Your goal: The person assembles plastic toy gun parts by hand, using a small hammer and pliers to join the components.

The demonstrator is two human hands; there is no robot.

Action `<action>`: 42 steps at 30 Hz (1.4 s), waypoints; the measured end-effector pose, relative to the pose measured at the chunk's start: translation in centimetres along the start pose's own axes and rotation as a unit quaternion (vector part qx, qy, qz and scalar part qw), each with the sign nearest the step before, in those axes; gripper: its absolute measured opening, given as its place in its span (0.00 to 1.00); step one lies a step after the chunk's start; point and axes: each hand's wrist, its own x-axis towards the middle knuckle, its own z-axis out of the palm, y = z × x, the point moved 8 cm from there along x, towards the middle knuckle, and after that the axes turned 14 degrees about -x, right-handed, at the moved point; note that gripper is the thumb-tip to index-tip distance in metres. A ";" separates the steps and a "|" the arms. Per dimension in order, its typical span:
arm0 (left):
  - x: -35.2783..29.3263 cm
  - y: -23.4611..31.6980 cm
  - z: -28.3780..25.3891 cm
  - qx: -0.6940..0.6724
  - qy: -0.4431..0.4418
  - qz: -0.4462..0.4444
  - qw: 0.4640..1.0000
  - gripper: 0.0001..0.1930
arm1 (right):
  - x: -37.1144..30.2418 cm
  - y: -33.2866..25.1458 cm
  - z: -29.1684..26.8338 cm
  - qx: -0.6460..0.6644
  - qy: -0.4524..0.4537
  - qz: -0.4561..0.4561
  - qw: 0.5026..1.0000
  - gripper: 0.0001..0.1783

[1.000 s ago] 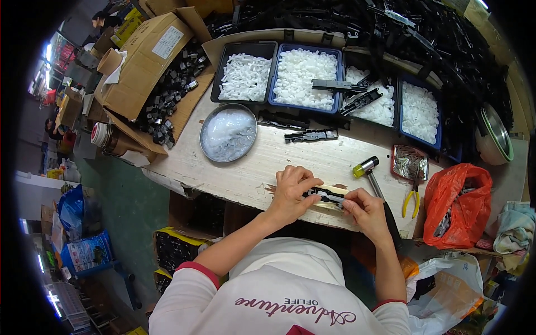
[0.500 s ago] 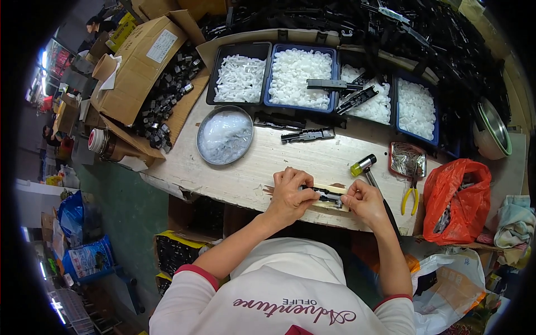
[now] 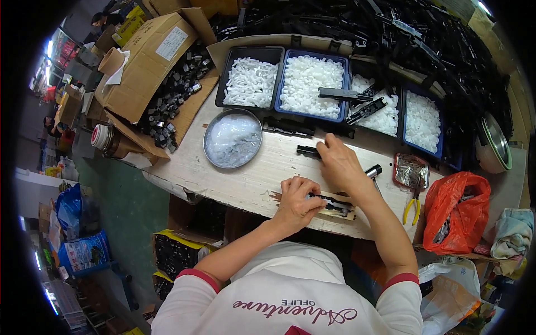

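Note:
My left hand (image 3: pixel 298 205) is closed on the left end of a narrow black part (image 3: pixel 335 205), which lies in a pale wooden block at the table's front edge. Farther back, my right hand (image 3: pixel 341 164) has its fingers curled over the right end of a second long black part (image 3: pixel 307 151) lying on the table. The rest of that piece is covered by my fingers. Behind my right forearm, a hammer (image 3: pixel 373 172) shows little more than its head.
A round metal dish (image 3: pixel 257 146) of clear bits stands left. Behind are trays (image 3: pixel 277 108) of small white pieces and a heap of black parts (image 3: pixel 385 33). Yellow-handled pliers (image 3: pixel 411 210), a red pin tray (image 3: pixel 397 181) and a red bag (image 3: pixel 456 212) lie right; a cardboard box (image 3: pixel 131 78) stands far left.
My right hand has left the part in the wooden block and moved up and away onto the black part farther back. My left hand stays at the block. The view has shifted slightly.

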 end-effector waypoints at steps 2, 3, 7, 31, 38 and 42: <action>0.0 0.0 -0.9 -0.021 0.029 -0.015 0.999 0.08 | -1.4 1.3 -1.5 0.106 0.026 0.030 0.994 0.17; 0.0 0.0 -1.7 -0.040 0.056 -0.029 0.997 0.09 | -2.3 1.8 -2.5 0.106 0.025 0.028 0.994 0.17; 1.7 2.0 -3.5 -0.060 0.083 -0.018 0.995 0.19 | -7.3 3.8 -2.8 0.573 0.028 0.187 0.798 0.17; 0.4 1.5 0.0 0.140 -0.198 0.064 0.968 0.22 | -16.4 6.4 -3.6 0.090 0.105 0.273 0.952 0.12; 0.1 1.1 0.6 0.142 -0.215 0.072 0.964 0.27 | -16.2 6.1 -1.6 -0.022 0.038 0.265 0.963 0.14; -0.5 1.2 0.3 0.160 -0.208 0.069 0.963 0.28 | -16.6 5.8 -3.0 0.077 0.063 0.266 0.959 0.12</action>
